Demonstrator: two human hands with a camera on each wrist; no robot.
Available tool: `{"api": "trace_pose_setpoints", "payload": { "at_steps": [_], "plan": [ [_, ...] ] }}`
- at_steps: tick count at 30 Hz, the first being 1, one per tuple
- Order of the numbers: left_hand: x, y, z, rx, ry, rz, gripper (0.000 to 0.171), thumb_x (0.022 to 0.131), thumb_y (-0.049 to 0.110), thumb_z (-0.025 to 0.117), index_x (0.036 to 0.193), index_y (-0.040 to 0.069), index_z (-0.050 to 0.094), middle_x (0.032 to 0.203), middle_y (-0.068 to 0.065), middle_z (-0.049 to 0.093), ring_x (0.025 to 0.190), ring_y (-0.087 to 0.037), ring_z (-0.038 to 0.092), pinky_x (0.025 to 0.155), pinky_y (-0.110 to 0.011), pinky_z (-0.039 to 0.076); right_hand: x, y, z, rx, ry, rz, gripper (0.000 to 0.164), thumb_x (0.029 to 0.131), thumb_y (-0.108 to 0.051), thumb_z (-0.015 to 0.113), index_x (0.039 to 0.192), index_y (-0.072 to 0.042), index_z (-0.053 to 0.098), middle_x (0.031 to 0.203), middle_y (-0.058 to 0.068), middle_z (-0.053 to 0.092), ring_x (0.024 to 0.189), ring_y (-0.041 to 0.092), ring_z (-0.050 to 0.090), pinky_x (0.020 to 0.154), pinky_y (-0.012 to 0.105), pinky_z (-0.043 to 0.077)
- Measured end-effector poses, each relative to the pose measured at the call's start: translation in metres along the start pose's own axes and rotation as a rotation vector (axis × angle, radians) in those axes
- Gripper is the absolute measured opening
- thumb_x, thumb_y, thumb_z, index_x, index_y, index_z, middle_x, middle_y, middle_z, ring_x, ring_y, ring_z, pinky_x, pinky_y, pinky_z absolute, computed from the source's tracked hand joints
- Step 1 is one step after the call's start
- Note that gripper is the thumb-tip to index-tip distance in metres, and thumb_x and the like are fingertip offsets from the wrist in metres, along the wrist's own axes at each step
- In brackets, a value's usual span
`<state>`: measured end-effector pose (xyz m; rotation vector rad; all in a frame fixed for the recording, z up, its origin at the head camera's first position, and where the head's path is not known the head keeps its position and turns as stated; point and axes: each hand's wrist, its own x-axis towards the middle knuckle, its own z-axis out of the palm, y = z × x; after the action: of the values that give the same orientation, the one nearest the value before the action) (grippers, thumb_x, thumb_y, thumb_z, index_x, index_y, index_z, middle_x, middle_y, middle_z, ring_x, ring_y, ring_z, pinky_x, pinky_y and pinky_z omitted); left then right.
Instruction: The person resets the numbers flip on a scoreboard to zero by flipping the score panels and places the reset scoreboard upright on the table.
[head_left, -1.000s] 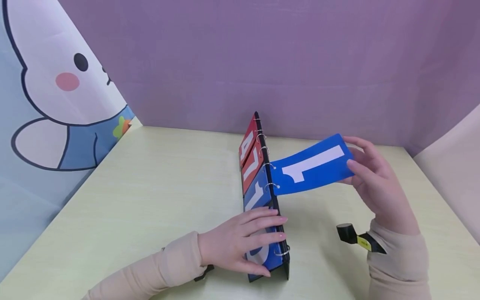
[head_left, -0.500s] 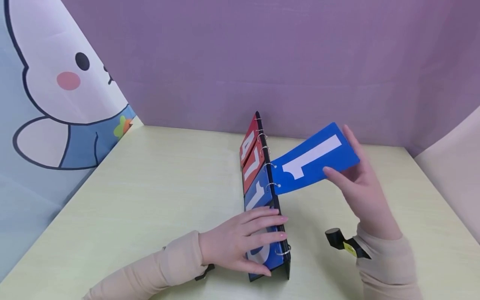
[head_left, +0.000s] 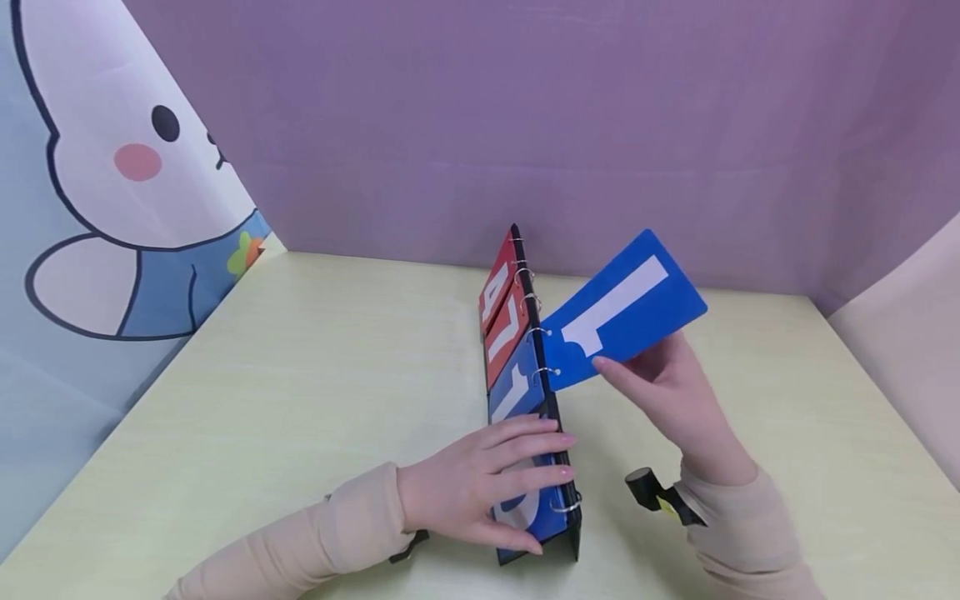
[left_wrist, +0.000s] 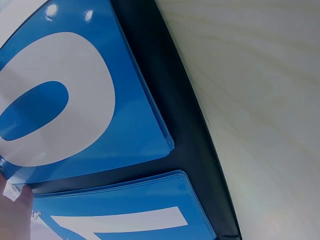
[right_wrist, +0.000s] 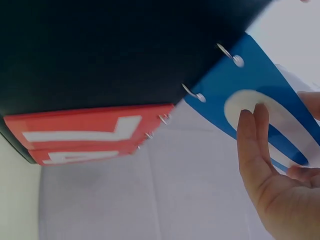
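Observation:
A flip scoreboard point(head_left: 552, 406) stands tent-like on the table, seen nearly end-on in the head view. My left hand point(head_left: 476, 483) rests over its near part, fingertips past the ringed top edge and thumb by the near end. On the right side, my right hand point(head_left: 667, 400) holds a raised blue number card point(head_left: 637, 292) between thumb and fingers. It shows a white 1 in the head view and still hangs on its rings. The right wrist view shows the fingers point(right_wrist: 250, 145) against its reverse, marked 0. Beneath the left wrist, a blue 0 card point(left_wrist: 135, 130) lies on the black board.
Two red number cards point(head_left: 504, 333) hang on the scoreboard's far half. The pale table point(head_left: 337, 367) spreads to both sides. A purple cloth point(head_left: 525, 117) rises behind, and a cartoon-printed sheet point(head_left: 135, 208) stands on the left. Dark wrist cameras point(head_left: 643, 487) sit on the sleeves.
My right hand has moved left along the card toward the rings, its grip shifting from the card's far end to its lower edge. The card tilts higher. My left hand has stayed put.

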<state>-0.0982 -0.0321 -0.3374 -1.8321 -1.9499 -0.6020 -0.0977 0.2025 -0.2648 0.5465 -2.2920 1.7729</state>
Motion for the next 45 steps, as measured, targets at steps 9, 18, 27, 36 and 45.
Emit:
{"api": "trace_pose_setpoints", "payload": {
  "at_steps": [9, 18, 27, 36, 45],
  "plan": [
    [0.0, 0.001, 0.0, -0.009, -0.004, -0.004, 0.076, 0.081, 0.049, 0.07, 0.137, 0.008, 0.04, 0.146, -0.011, 0.038, 0.137, -0.022, 0.031, 0.116, -0.036, 0.026, 0.001, 0.007, 0.017, -0.125, -0.071, 0.009, 0.071, 0.086, -0.001, 0.066, 0.145, -0.006, 0.026, 0.135, 0.018, 0.049, 0.108, 0.031, 0.061, 0.087, 0.024, 0.051],
    [-0.001, 0.001, 0.0, -0.004, -0.002, -0.006, 0.077, 0.08, 0.05, 0.071, 0.137, 0.009, 0.039, 0.146, -0.011, 0.038, 0.137, -0.023, 0.032, 0.116, -0.035, 0.026, 0.002, 0.016, 0.028, -0.171, -0.111, -0.004, 0.07, 0.085, -0.005, 0.068, 0.144, -0.005, 0.029, 0.135, 0.018, 0.05, 0.109, 0.034, 0.06, 0.09, 0.052, 0.05],
    [0.0, -0.001, 0.001, 0.052, 0.037, 0.045, 0.076, 0.081, 0.052, 0.069, 0.135, 0.007, 0.042, 0.145, -0.014, 0.039, 0.137, -0.026, 0.032, 0.115, -0.038, 0.027, 0.004, 0.018, 0.031, -0.219, -0.117, -0.157, 0.062, 0.083, 0.002, 0.068, 0.14, -0.006, 0.044, 0.122, 0.012, 0.061, 0.093, 0.013, 0.061, 0.085, 0.027, 0.053],
    [0.0, 0.001, 0.0, 0.049, 0.021, 0.021, 0.075, 0.08, 0.051, 0.07, 0.135, 0.008, 0.042, 0.144, -0.013, 0.04, 0.137, -0.027, 0.032, 0.115, -0.037, 0.027, 0.005, 0.023, 0.032, -0.358, -0.077, -0.395, 0.038, 0.074, 0.008, 0.074, 0.11, 0.0, 0.069, 0.114, 0.013, 0.068, 0.1, 0.023, 0.066, 0.085, 0.025, 0.053],
    [-0.001, 0.002, 0.001, 0.019, -0.018, -0.014, 0.076, 0.081, 0.049, 0.07, 0.137, 0.009, 0.039, 0.146, -0.011, 0.038, 0.138, -0.025, 0.03, 0.116, -0.036, 0.025, 0.011, 0.027, 0.032, -0.475, -0.032, -0.743, 0.037, 0.094, -0.03, 0.055, 0.095, 0.003, 0.073, 0.094, 0.011, 0.073, 0.081, 0.021, 0.067, 0.073, 0.018, 0.052]
  ]
}}
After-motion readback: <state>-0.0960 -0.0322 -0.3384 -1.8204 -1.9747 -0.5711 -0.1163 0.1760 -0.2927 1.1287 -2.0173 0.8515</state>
